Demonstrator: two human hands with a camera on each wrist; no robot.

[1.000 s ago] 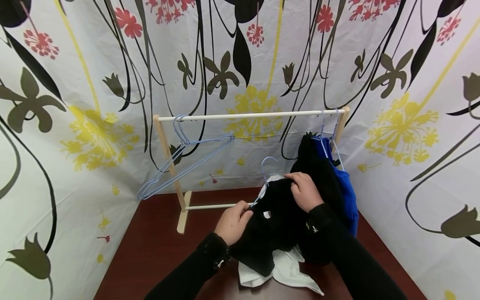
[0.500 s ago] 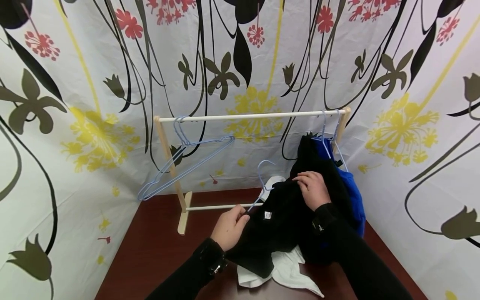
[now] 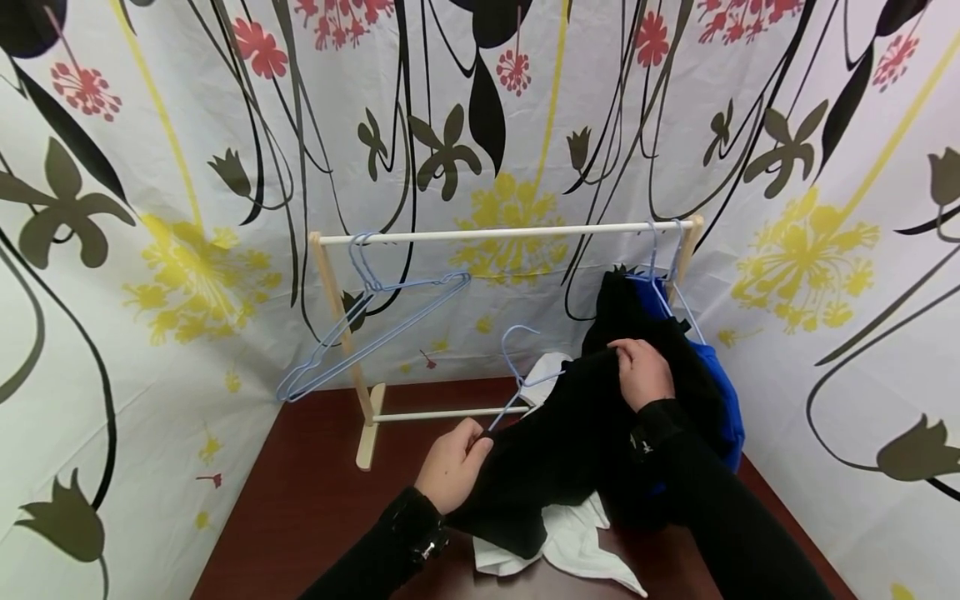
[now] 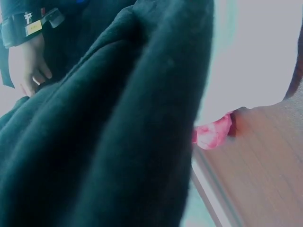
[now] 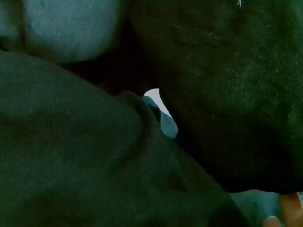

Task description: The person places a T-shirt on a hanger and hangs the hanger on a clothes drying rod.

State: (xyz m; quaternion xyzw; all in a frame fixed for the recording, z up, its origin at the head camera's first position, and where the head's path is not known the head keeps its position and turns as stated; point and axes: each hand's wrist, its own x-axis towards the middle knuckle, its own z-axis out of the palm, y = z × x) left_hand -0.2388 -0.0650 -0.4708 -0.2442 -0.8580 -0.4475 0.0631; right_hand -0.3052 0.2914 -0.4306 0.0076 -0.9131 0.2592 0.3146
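A black garment lies bunched on the dark wooden table, with a light blue wire hanger pushed into it. My left hand pinches the garment's left edge at the hanger's arm. My right hand grips the garment's upper edge, pulling it over the hanger. Black cloth fills the left wrist view, where the right hand shows at top left. The right wrist view shows only dark fabric.
A wooden rack stands at the back of the table. Empty blue hangers hang at its left end; a black and a blue garment hang at its right. White cloth lies under the black garment. Patterned curtains enclose the space.
My right hand has moved right and slightly down, drawing the black cloth along the hanger. The hanger's hook has shifted left and stands freer. My left hand has dropped slightly.
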